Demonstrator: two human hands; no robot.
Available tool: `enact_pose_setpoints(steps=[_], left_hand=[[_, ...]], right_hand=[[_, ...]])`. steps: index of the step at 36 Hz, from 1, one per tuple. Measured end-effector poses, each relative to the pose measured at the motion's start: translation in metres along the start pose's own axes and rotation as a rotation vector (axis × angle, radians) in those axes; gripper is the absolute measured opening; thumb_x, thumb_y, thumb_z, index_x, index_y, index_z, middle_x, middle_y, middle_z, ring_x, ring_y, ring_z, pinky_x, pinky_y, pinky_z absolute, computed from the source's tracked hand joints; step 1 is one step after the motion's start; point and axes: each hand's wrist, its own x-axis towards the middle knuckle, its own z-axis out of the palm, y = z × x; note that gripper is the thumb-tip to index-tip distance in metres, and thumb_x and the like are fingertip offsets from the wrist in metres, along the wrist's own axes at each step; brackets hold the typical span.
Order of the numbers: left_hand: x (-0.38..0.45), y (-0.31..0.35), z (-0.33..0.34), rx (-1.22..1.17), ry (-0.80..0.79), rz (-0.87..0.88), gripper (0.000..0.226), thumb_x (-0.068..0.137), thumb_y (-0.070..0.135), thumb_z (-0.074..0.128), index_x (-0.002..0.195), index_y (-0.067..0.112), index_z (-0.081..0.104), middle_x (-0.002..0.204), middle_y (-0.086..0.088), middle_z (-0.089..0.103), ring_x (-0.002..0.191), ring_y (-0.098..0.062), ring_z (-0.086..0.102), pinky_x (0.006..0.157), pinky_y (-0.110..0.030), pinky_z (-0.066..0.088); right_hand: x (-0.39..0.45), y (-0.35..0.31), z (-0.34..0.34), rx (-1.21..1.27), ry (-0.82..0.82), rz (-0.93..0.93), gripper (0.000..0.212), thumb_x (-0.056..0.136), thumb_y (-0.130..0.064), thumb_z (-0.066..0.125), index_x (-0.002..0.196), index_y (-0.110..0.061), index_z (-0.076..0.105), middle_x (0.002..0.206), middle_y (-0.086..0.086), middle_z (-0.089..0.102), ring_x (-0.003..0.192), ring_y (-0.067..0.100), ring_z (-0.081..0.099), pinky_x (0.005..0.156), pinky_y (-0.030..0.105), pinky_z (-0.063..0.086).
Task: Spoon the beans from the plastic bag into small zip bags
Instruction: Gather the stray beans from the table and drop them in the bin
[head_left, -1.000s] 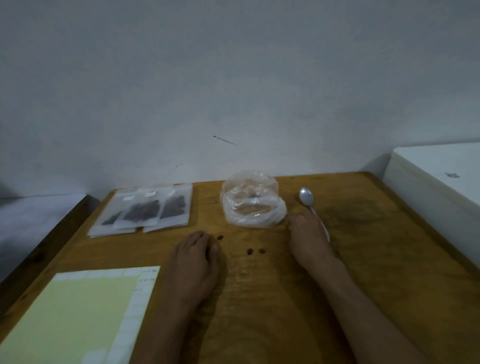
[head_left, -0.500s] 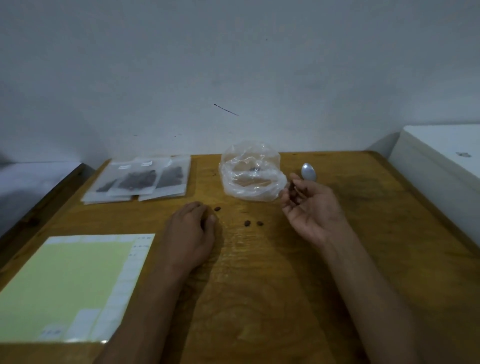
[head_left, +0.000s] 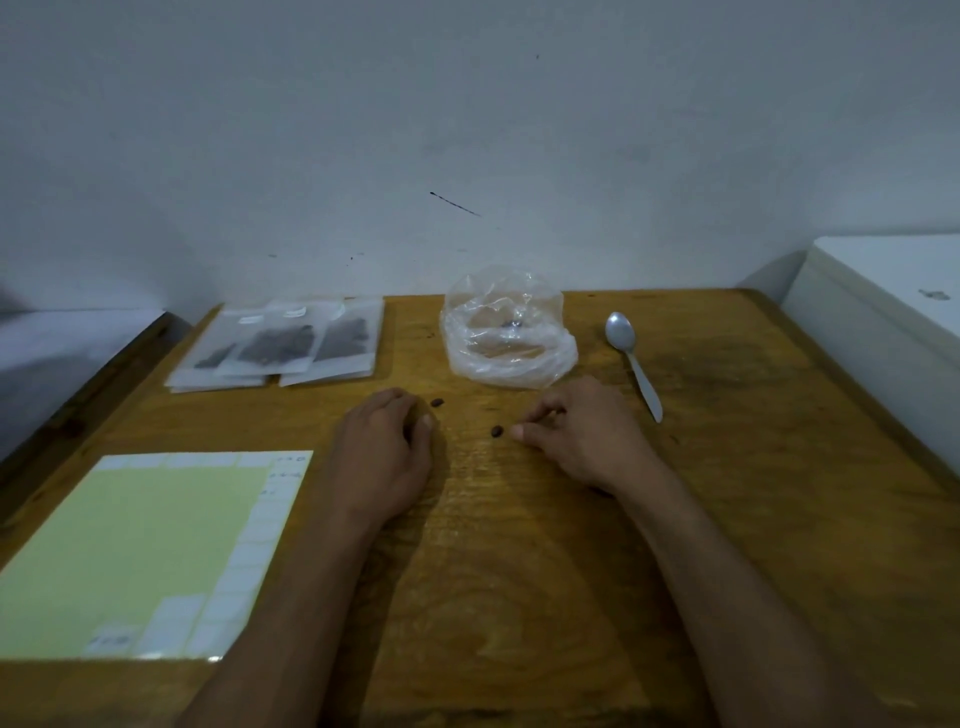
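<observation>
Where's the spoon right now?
In the head view the spoon lies on the table, right of the plastic bag and just beyond the right hand, which isn't touching it.

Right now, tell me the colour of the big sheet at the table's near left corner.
Pale yellow, with a border of white label squares along its top and right edges; the sheet shows best in the head view.

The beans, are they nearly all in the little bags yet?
Nearly. Three small zip bags lie filled on the table, and the plastic bag looks almost empty. The spoon lies unused. The right hand reaches for a loose bean; another bean sits by the left hand.
</observation>
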Motion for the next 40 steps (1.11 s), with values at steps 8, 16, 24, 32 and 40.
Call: enact_pose_setpoints(steps=[8,16,24,32,40], left_hand=[[0.0,-0.002,-0.002,-0.008,-0.016,-0.006,0.04,0.101,0.036,0.049,0.135,0.017,0.057,0.138,0.0,0.056,0.126,-0.018,0.051,0.108,-0.039,0.042],[-0.003,0.001,-0.004,-0.001,-0.008,0.003,0.039,0.101,0.033,0.049,0.134,0.014,0.058,0.139,-0.004,0.057,0.129,-0.019,0.049,0.108,-0.033,0.036],[-0.003,0.0,-0.005,0.0,-0.029,-0.017,0.042,0.102,0.035,0.047,0.138,0.015,0.054,0.144,-0.002,0.052,0.133,-0.018,0.045,0.112,-0.034,0.033],[-0.003,-0.003,-0.002,0.009,-0.03,-0.016,0.041,0.101,0.038,0.047,0.136,0.017,0.056,0.144,-0.001,0.052,0.134,-0.017,0.044,0.115,-0.037,0.032],[-0.002,-0.009,0.003,0.037,0.021,0.0,0.034,0.099,0.041,0.047,0.123,0.022,0.062,0.13,0.003,0.059,0.122,-0.015,0.052,0.107,-0.037,0.038]], right_hand=[[-0.001,-0.002,0.003,0.14,0.079,-0.011,0.017,0.092,-0.031,0.066,0.078,-0.021,0.066,0.065,-0.013,0.059,0.061,0.0,0.053,0.055,0.019,0.039],[-0.002,-0.017,0.013,0.312,0.049,-0.02,0.018,0.097,-0.024,0.059,0.085,-0.017,0.07,0.067,-0.009,0.062,0.058,0.001,0.053,0.058,0.02,0.04],[0.0,-0.016,0.017,-0.065,0.028,-0.121,0.012,0.088,-0.036,0.072,0.095,-0.027,0.077,0.071,-0.019,0.058,0.068,-0.001,0.054,0.061,0.019,0.041],[-0.001,-0.017,0.014,0.493,0.052,0.106,0.016,0.094,-0.02,0.061,0.081,-0.011,0.063,0.071,0.002,0.059,0.054,0.008,0.045,0.05,0.027,0.034],[0.018,-0.048,0.038,0.447,0.081,0.048,0.02,0.089,-0.018,0.06,0.074,-0.009,0.069,0.058,0.003,0.059,0.048,0.012,0.046,0.048,0.029,0.036]])
